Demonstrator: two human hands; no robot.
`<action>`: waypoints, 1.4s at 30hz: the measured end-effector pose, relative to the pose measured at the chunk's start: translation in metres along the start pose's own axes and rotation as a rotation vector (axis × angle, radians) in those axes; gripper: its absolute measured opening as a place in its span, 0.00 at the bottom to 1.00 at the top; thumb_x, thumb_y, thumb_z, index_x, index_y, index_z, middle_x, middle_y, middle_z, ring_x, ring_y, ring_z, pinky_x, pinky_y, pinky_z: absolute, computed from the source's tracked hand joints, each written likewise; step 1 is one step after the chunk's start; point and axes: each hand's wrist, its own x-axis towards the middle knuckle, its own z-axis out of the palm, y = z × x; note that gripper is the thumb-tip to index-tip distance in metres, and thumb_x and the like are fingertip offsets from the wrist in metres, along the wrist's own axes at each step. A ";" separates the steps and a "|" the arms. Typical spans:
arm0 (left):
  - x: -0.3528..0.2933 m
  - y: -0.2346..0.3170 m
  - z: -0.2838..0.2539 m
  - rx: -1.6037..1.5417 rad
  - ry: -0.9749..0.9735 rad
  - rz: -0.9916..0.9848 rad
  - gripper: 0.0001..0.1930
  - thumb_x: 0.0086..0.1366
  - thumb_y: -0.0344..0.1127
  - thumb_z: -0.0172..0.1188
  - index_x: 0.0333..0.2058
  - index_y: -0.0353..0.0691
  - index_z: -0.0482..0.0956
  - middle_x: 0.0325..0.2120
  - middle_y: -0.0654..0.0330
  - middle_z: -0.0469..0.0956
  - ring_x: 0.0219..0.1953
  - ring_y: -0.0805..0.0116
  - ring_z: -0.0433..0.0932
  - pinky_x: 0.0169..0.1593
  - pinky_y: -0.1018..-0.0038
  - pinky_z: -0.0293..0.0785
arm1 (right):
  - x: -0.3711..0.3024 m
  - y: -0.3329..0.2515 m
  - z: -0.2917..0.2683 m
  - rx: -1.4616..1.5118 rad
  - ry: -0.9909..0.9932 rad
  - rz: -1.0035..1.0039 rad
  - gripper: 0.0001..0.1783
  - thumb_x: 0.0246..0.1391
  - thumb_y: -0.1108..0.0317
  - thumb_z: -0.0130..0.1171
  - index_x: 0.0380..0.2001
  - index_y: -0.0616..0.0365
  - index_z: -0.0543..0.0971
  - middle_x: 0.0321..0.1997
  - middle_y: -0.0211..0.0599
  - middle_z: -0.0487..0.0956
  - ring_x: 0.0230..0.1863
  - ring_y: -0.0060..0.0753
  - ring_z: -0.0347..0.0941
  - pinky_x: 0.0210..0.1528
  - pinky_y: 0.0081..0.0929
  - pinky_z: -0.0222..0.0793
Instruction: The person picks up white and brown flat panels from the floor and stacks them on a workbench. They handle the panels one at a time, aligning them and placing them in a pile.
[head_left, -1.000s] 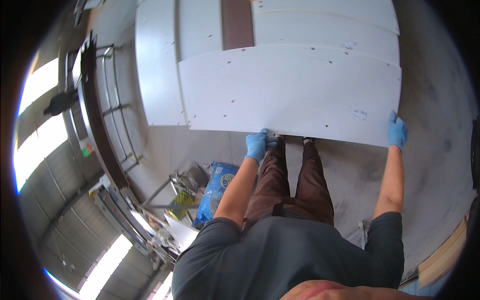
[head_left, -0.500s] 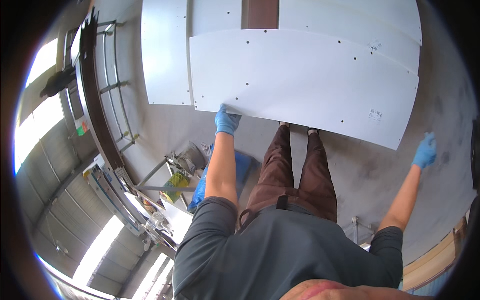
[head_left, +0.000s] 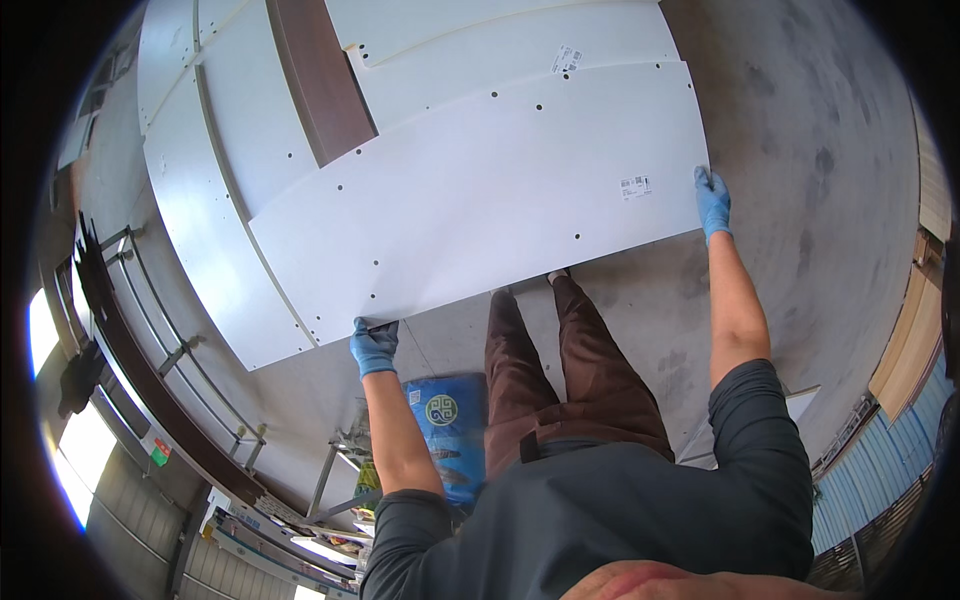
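Observation:
A long white panel [head_left: 470,190] with several drilled holes and a printed label stretches across in front of me. My left hand [head_left: 375,345], in a blue glove, grips its near edge toward the left corner, thumb on top and fingers beneath. At the panel's right end my right hand [head_left: 712,200], gloved the same way, holds the short edge near the corner, with part of its fingers hidden. Beyond the held panel lie more white panels [head_left: 480,45], and a brown board [head_left: 320,80] shows between them.
A blue printed sack [head_left: 447,430] lies on the floor by my left leg. Metal rack frames [head_left: 165,340] stand at the left. Light wood boards [head_left: 910,335] lean at the far right, near blue corrugated sheeting [head_left: 880,450].
My right hand has come in from the right and taken hold of the panel's right end. The view has turned, so the panel now slants upward to the right. My left hand keeps its grip.

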 end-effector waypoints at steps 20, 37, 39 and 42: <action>-0.003 0.006 -0.003 0.062 -0.005 0.018 0.26 0.73 0.41 0.52 0.66 0.39 0.67 0.68 0.46 0.67 0.70 0.40 0.64 0.69 0.30 0.60 | -0.059 0.033 0.021 -0.204 0.426 0.378 0.46 0.58 0.35 0.59 0.62 0.69 0.72 0.60 0.60 0.78 0.62 0.55 0.74 0.63 0.39 0.71; -0.010 0.005 0.003 0.081 -0.003 -0.010 0.24 0.71 0.37 0.53 0.64 0.38 0.70 0.65 0.47 0.71 0.68 0.45 0.68 0.71 0.39 0.64 | -0.049 0.074 0.039 0.862 0.352 0.501 0.25 0.63 0.55 0.61 0.52 0.67 0.81 0.53 0.46 0.83 0.52 0.40 0.80 0.53 0.36 0.75; -0.007 0.009 -0.005 0.106 -0.012 -0.042 0.23 0.70 0.37 0.55 0.60 0.36 0.74 0.62 0.45 0.74 0.66 0.45 0.69 0.72 0.44 0.63 | -0.050 0.075 0.033 0.918 0.138 0.457 0.29 0.70 0.51 0.53 0.59 0.67 0.76 0.61 0.42 0.79 0.59 0.41 0.76 0.64 0.40 0.70; 0.000 0.029 -0.016 0.094 0.102 0.051 0.25 0.75 0.53 0.48 0.60 0.43 0.76 0.60 0.52 0.77 0.64 0.50 0.71 0.68 0.49 0.66 | -0.045 0.066 0.024 0.831 0.082 0.459 0.29 0.71 0.53 0.49 0.63 0.66 0.73 0.65 0.43 0.77 0.63 0.45 0.74 0.68 0.44 0.69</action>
